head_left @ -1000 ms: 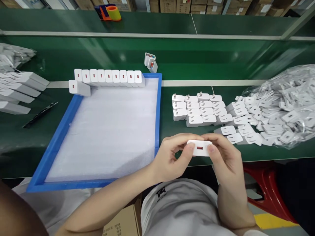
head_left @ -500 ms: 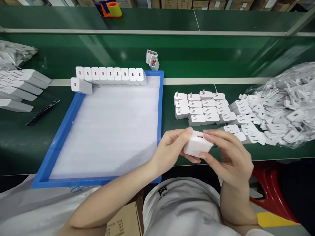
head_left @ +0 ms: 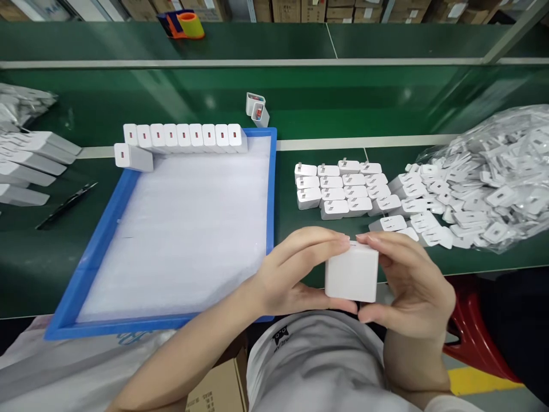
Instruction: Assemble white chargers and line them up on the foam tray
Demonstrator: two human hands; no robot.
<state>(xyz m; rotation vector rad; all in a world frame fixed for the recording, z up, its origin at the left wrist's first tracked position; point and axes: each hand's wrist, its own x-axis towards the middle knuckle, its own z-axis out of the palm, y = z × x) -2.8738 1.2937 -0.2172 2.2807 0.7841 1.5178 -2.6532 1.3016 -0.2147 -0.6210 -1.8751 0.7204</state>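
I hold a white charger block between both hands over the table's near edge, its broad plain face turned up toward me. My left hand pinches its left side with thumb below and fingers on top. My right hand grips its right side the same way. A blue tray lined with white foam lies to the left, with a row of several chargers standing along its far edge. One more charger rests on the tray's far left corner.
Several chargers lie in neat rows right of the tray, beside a clear bag of loose ones. Two chargers stand behind the tray. White boxes and a black pen lie at the left. A red stool is at the lower right.
The charger has been turned in my hands: its red-port end faced me before, and now its plain broad face does. Both hands have dropped slightly toward me.
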